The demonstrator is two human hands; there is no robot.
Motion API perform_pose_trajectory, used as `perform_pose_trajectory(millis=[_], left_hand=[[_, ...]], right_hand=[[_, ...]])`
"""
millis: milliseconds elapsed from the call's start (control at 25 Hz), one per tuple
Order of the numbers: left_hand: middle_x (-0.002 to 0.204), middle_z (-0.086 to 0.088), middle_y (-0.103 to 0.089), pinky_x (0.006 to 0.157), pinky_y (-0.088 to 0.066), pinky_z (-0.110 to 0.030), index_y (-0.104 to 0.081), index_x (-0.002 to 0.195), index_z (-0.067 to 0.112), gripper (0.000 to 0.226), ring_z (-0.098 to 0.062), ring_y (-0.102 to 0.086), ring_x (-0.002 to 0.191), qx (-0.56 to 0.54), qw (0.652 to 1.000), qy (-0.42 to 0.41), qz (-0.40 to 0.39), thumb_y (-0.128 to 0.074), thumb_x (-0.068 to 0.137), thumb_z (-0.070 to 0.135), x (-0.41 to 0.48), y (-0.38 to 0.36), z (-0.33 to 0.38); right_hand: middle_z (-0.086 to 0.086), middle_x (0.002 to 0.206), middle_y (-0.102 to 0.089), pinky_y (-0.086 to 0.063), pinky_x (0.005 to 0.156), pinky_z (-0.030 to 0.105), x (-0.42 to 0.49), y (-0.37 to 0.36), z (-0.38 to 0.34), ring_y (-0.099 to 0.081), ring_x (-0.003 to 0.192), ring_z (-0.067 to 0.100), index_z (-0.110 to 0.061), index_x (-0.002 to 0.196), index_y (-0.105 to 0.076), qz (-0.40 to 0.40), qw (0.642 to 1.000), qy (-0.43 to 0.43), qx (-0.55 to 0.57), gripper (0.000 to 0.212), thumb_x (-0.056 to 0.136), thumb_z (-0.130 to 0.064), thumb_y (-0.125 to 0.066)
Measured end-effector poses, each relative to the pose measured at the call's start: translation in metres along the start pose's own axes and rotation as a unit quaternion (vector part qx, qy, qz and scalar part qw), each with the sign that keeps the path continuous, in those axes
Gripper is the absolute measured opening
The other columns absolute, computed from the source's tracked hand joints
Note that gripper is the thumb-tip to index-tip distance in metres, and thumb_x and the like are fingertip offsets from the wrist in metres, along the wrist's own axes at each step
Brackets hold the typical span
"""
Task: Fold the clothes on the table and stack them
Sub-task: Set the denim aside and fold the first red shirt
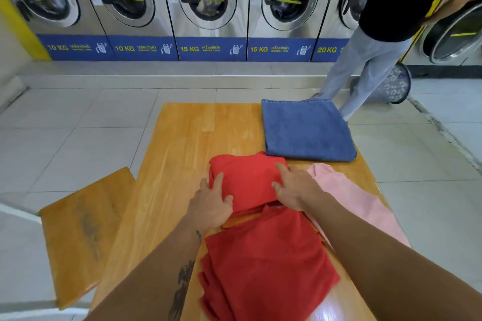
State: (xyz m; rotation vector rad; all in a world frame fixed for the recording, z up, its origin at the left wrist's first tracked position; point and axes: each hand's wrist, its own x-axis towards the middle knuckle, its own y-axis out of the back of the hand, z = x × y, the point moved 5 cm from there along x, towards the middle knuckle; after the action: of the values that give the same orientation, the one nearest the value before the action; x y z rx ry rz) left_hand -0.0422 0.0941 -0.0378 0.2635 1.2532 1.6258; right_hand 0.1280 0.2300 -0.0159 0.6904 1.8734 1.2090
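A red garment (pixel 263 255) lies along the middle of the wooden table (pixel 180 154), its far end folded back over itself. My left hand (pixel 212 203) presses flat on the left side of that folded part, fingers spread. My right hand (pixel 293 187) rests on its right edge, fingers curled over the cloth. A folded blue denim piece (pixel 306 131) lies flat at the far right of the table. A pink garment (pixel 357 200) lies unfolded along the right edge, partly under my right arm.
A wooden bench (pixel 83 234) stands left of the table. A row of washing machines (pixel 206 8) lines the back wall. A person in a black top and grey trousers (pixel 370 60) stands at the far right beside a laundry basket (pixel 391 86).
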Motion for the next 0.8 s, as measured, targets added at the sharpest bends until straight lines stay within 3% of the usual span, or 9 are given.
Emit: perform_pose_trajectory(millis=[160,320,480,640,800], left_hand=[[0.162,-0.014,-0.005,0.116,-0.027,-0.046,0.004,0.154,0.03,0.077,-0.036,-0.026,0.143,0.001,1.0,0.013,0.005,-0.038,0.094,0.052,0.012,-0.017,0.004],[0.159,-0.014,-0.018,0.115,-0.028,-0.049,-0.003,0.154,0.026,0.081,-0.036,-0.029,0.141,-0.014,0.999,0.01,0.045,-0.046,0.089,0.051,0.017,-0.021,0.008],[0.156,-0.011,-0.026,0.113,-0.031,-0.048,-0.007,0.154,0.027,0.082,-0.034,-0.034,0.137,-0.04,0.997,0.02,0.068,-0.051,0.087,0.047,0.017,-0.02,0.011],[0.154,-0.004,-0.026,0.108,-0.038,-0.038,-0.013,0.153,0.028,0.082,-0.026,-0.042,0.132,-0.133,0.987,0.034,0.081,-0.061,0.087,0.026,0.015,-0.011,0.013],[0.139,0.001,-0.038,0.09,-0.045,-0.029,-0.026,0.151,0.028,0.072,-0.014,-0.049,0.105,-0.18,0.976,0.018,0.119,-0.055,0.087,0.012,0.01,0.003,0.012]], right_hand=[[0.025,0.142,-0.046,-0.031,0.111,0.053,0.016,-0.01,0.011,-0.048,0.127,0.043,-0.019,0.151,-0.024,-0.013,0.999,0.005,-0.039,0.063,0.096,-0.048,-0.036],[0.02,0.146,-0.044,-0.007,0.116,0.065,0.03,-0.02,0.02,-0.042,0.136,0.038,-0.027,0.152,-0.02,-0.033,0.998,-0.029,-0.046,0.067,0.094,-0.058,-0.03],[0.017,0.141,-0.049,-0.003,0.114,0.069,0.035,-0.018,0.014,-0.046,0.133,0.037,-0.028,0.15,-0.026,-0.014,0.999,-0.038,-0.021,0.064,0.092,-0.054,-0.036],[0.017,0.133,-0.054,-0.021,0.115,0.057,0.03,-0.014,-0.001,-0.051,0.125,0.037,-0.025,0.143,-0.038,0.032,0.999,-0.001,0.014,0.059,0.087,-0.04,-0.049],[0.014,0.136,-0.051,-0.039,0.108,0.042,0.024,-0.001,-0.001,-0.051,0.125,0.033,-0.022,0.142,-0.043,0.056,0.987,0.029,0.148,0.056,0.088,-0.028,-0.055]])
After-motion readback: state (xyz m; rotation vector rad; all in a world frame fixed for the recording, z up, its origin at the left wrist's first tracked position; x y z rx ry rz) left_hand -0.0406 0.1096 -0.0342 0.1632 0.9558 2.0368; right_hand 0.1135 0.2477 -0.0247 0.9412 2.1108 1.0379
